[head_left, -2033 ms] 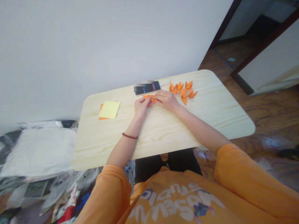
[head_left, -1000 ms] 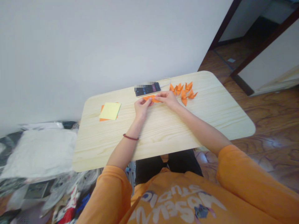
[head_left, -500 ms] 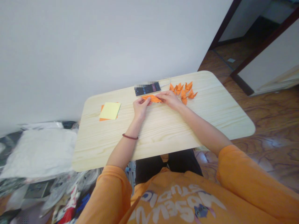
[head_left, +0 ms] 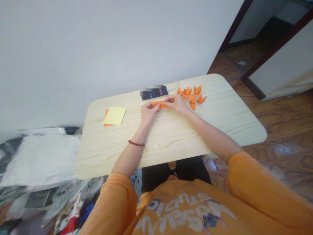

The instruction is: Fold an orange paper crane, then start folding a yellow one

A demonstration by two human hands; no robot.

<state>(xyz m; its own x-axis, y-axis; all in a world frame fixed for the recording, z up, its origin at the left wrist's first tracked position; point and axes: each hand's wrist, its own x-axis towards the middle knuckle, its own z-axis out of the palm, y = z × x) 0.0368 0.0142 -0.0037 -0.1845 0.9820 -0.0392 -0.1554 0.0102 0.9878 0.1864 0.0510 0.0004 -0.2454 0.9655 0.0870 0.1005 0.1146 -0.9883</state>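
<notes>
Both hands (head_left: 148, 112) pinch folded orange paper (head_left: 163, 105), its long axis running left to right between them.

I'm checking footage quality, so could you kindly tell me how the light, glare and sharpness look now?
Head view: diffuse, even light on the table, pale glare on the floor; head view: folded paper in left hand and right hand looks soft, creases unclear; head view: blocky pixels cover part of the phone.

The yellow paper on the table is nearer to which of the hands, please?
Left. The left hand is right of the yellow paper; the right hand is farther right, beyond the left.
</notes>
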